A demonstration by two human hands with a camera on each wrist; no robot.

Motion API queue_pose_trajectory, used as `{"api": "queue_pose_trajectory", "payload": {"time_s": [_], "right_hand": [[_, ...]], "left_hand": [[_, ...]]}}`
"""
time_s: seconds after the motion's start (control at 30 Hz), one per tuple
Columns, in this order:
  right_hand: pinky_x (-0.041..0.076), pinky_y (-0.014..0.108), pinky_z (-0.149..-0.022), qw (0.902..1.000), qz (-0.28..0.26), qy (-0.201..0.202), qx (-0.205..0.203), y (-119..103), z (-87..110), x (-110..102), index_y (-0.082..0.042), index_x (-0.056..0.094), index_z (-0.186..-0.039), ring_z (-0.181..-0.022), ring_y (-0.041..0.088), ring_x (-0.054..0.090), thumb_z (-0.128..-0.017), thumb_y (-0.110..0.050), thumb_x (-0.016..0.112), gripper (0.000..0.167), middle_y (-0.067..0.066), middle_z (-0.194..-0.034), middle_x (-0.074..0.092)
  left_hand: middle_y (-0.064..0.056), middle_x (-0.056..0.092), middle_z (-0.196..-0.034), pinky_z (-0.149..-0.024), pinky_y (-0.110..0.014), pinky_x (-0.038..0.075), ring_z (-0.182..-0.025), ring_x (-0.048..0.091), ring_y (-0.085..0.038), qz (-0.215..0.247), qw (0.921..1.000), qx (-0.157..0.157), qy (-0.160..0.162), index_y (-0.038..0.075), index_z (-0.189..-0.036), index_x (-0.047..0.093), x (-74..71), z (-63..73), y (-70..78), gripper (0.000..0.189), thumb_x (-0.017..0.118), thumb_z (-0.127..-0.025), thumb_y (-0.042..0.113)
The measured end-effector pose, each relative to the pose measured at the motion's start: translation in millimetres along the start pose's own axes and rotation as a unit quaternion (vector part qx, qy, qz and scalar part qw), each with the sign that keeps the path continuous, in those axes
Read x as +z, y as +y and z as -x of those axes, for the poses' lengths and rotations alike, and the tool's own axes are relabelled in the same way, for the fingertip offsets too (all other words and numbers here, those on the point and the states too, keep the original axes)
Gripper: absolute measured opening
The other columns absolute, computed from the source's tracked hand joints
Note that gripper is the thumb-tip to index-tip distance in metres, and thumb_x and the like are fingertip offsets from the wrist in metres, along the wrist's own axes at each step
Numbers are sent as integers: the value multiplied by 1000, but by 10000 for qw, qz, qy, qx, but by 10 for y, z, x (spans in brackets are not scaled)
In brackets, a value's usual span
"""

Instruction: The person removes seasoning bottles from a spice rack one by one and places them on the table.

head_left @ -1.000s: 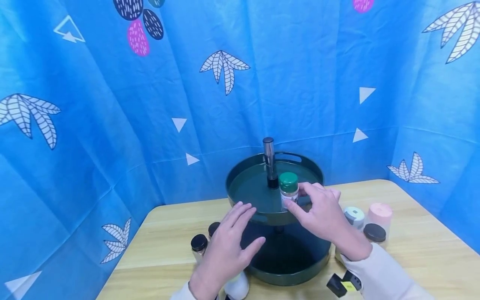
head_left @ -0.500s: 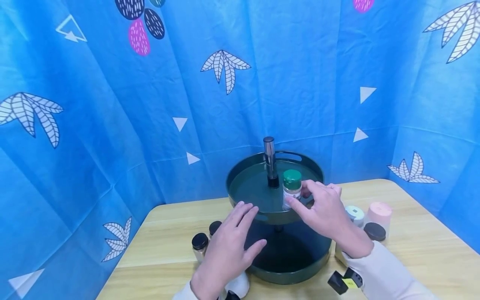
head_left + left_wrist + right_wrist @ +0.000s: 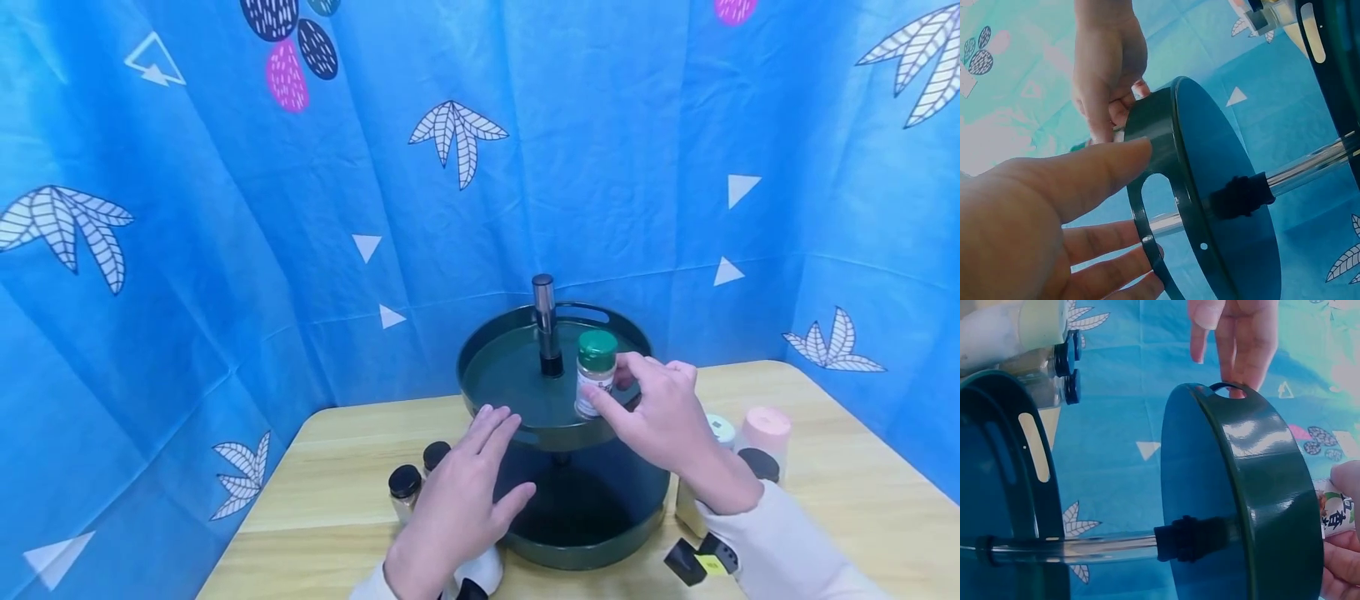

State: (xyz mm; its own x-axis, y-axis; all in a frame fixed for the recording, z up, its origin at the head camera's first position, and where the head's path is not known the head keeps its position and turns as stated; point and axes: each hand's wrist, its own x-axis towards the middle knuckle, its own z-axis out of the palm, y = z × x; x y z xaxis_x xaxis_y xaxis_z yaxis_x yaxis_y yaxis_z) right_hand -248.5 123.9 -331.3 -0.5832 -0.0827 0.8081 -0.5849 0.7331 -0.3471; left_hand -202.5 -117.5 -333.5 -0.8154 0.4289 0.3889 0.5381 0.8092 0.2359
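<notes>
In the head view my right hand (image 3: 660,412) pinches a small clear spice jar (image 3: 592,398) with a green cap between thumb and fingers. The jar is upright, over the front right of the upper tray (image 3: 502,379) of a dark green two-tier stand. Its printed label (image 3: 1337,511) shows at the edge of the right wrist view. My left hand (image 3: 455,504) lies at the stand's left front with straight fingers. In the left wrist view its thumb and fingertips are right at the tray rim (image 3: 1150,122), by the handle slot. The lower tray (image 3: 577,554) sits below.
Black-capped jars (image 3: 405,482) and a white bottle (image 3: 483,573) stand left of the stand, partly behind my left hand. To the right are a pink-topped container (image 3: 767,425), a pale green-capped one (image 3: 721,428) and a black-capped jar (image 3: 761,463). A blue curtain (image 3: 600,150) hangs behind the table.
My right hand has moved the spice jar slightly to the right and up over the upper tray. The left hand stays at the rim. The whole head view has shifted a little.
</notes>
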Motion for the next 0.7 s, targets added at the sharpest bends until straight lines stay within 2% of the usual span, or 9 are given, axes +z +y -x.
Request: {"api": "queue_pose_trajectory", "payload": {"time_s": [0.23, 0.47, 0.7], "right_hand": [[32, 45, -75, 10000, 62, -43, 14, 20, -11, -46, 0, 64, -98, -75, 23, 57, -81, -23, 76, 31, 9, -82, 68], [36, 45, -73, 9997, 48, 169, -152, 48, -37, -72, 1, 65, -97, -72, 22, 56, -81, -22, 76, 30, 9, -81, 68], [35, 44, -70, 9991, -1, 287, -298, 95, -52, -99, 2, 65, -95, -72, 24, 55, -80, -20, 76, 28, 10, -78, 68]], "left_hand": [[-1, 39, -152, -102, -45, 40, -141, 32, -22, -12, 10000, -72, -34, 16, -146, 44, 5, -16, -1, 66, 69, -89, 39], [-4, 45, -148, -102, -44, 41, -138, 37, -23, -152, 9998, 56, 107, 12, -142, 49, -5, -43, 0, 60, 67, -91, 38], [-3, 48, -145, -102, -46, 40, -136, 40, -24, -223, 9996, -86, 176, 12, -138, 53, -27, -63, 36, 57, 67, -91, 40]]}}
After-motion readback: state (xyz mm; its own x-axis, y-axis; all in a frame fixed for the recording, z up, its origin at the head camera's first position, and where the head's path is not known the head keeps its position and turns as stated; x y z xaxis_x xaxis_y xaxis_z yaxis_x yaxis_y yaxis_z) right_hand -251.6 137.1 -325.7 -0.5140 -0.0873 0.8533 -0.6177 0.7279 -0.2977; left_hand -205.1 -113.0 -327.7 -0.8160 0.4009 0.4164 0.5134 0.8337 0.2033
